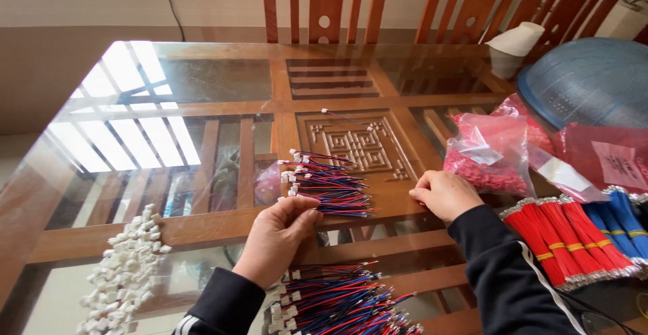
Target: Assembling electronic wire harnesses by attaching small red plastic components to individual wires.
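My left hand [277, 235] hovers at the near edge of a small stack of red-and-blue wire leads with white connectors [327, 181], its fingertips pinched together at the connector ends; whether they grip a lead I cannot tell. My right hand [442, 193] rests curled on the glass just right of that stack, fingers closed over something small that is hidden. A larger heap of the same finished leads [337, 301] lies near my body between my dark sleeves. One single lead [347, 117] lies alone farther back.
A pile of white plastic connector housings [125, 271] sits at the near left. Bundles of red wires [557, 240] and blue wires [621, 223] lie at the right. Pink bags of small red parts [489, 152], a blue mesh cover [590, 78], wooden chairs [327, 4] stand behind.
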